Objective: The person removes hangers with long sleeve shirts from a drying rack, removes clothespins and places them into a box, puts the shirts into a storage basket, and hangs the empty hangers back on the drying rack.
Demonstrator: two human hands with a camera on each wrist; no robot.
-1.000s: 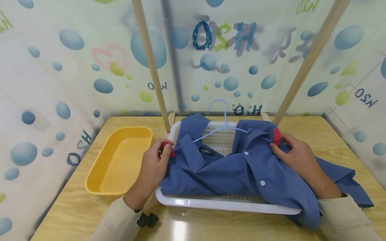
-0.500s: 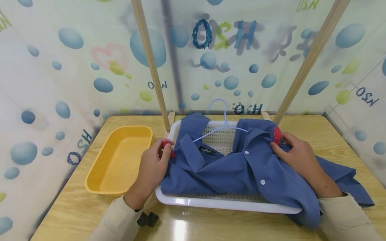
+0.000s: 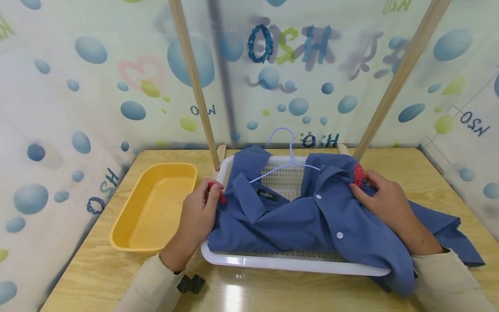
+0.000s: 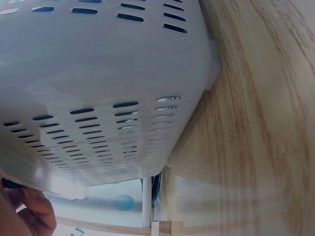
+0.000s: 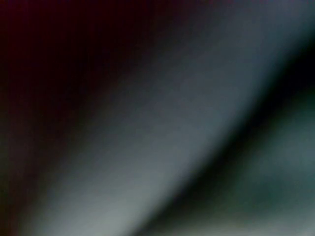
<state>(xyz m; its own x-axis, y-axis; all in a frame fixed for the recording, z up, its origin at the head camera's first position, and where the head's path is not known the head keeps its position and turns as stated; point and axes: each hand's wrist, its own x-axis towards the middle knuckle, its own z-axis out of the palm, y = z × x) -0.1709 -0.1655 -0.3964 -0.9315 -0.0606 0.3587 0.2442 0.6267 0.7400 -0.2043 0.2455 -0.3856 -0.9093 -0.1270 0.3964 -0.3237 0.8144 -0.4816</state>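
A blue button-up shirt (image 3: pixel 288 229) lies spread over a white slotted basket (image 3: pixel 273 262). Out of its collar rises a light purple wire hanger (image 3: pixel 292 149). At the shirt's left shoulder, my left hand (image 3: pixel 199 212) pinches a red clothespin (image 3: pixel 222 199) between thumb and fingers. My right hand (image 3: pixel 386 203) holds another red clothespin (image 3: pixel 358 174) at the right shoulder, with the thumb on the cloth. In the left wrist view, curled fingers (image 4: pixel 37 211) show at the basket's rim. The right wrist view is dark and blurred.
A yellow tray (image 3: pixel 156 208) stands left of the basket on the wooden table (image 3: pixel 93 277). Two wooden poles, a left pole (image 3: pixel 196 86) and a right pole (image 3: pixel 401 82), rise behind the basket. A patterned wall covering (image 3: pixel 269 108) closes the back.
The red clothespin in my left hand has tilted slightly. Otherwise the hands, shirt and hanger hold nearly the same place.
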